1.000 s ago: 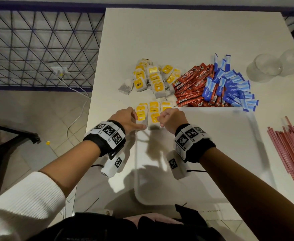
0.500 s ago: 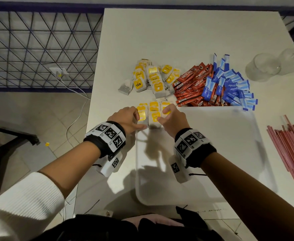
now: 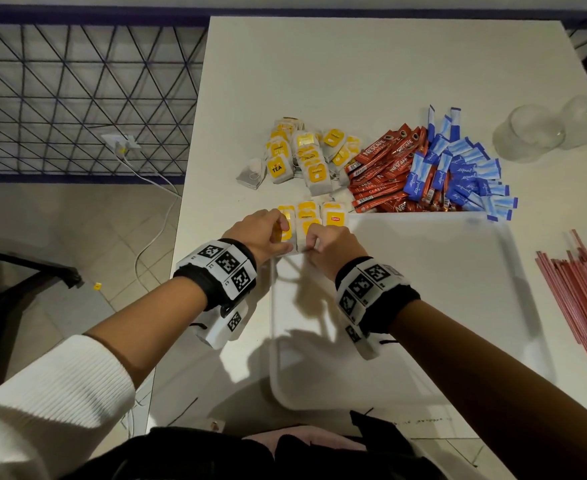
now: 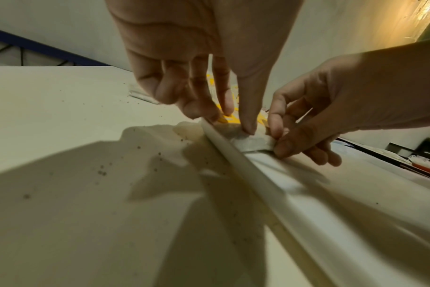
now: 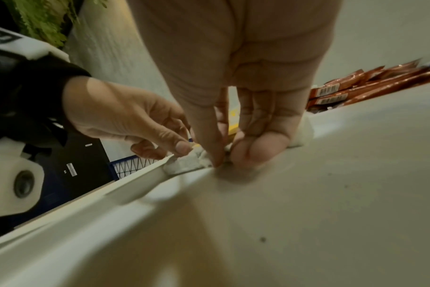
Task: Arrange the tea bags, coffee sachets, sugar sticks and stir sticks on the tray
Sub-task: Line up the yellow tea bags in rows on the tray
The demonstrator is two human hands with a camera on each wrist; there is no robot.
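A white tray lies in front of me. Three short rows of yellow-tagged tea bags sit in its far-left corner. My left hand pinches the left row's tea bag with curled fingers and thumb. My right hand pinches the near end of the middle tea bag against the tray floor. The left wrist view shows the left hand and right hand side by side at the tray rim. Beyond the tray lie loose tea bags, coffee sachets and sugar sticks. Stir sticks lie on the right.
Two clear glasses stand at the far right of the white table. The table's left edge runs just left of the tray, with tiled floor and a cable below. Most of the tray floor is bare.
My right hand has drawn back slightly left and nearer, from the right row to the middle row's near end. The left hand has hardly moved.
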